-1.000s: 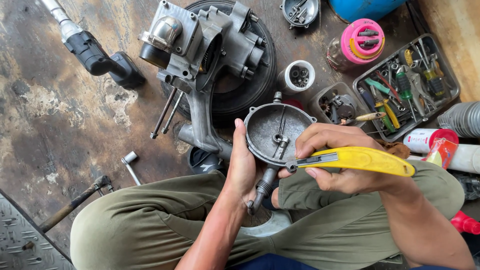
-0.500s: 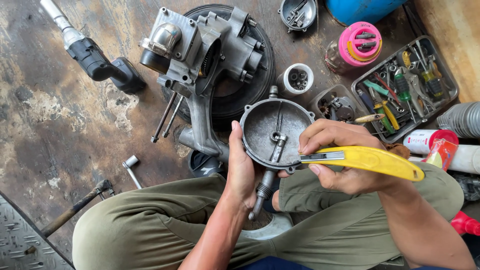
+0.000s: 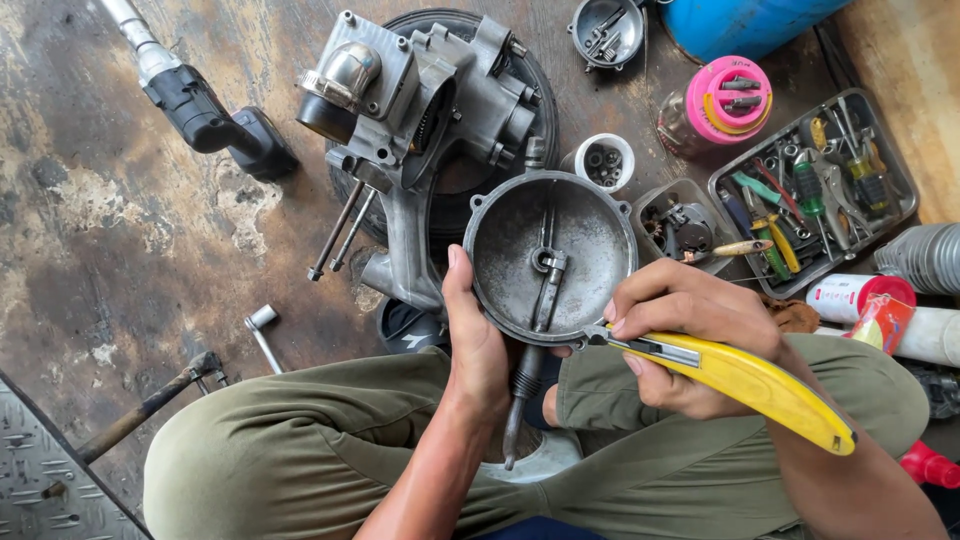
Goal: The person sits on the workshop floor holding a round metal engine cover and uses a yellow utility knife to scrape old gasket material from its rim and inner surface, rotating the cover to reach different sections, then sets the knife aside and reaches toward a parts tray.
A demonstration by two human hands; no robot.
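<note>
My left hand (image 3: 475, 345) grips the left rim of a round grey metal engine cover (image 3: 550, 255), held face up over my lap, with a lever and shaft hanging from its underside. My right hand (image 3: 690, 325) holds a yellow utility knife (image 3: 745, 380). The knife's blade tip touches the lower right rim of the cover. An aluminium engine block (image 3: 415, 110) rests on a black tyre just beyond the cover.
A grey tray of screwdrivers and pliers (image 3: 810, 190) sits at the right, with a pink-lidded jar (image 3: 725, 105), a white cup of small parts (image 3: 605, 160) and a small parts tray (image 3: 685, 225). A black power tool (image 3: 205, 115), socket piece (image 3: 262, 325) and hammer (image 3: 150, 405) lie left.
The cover has tilted so its inner face shows more fully and appears larger. The knife tip has stayed at the cover's lower right rim.
</note>
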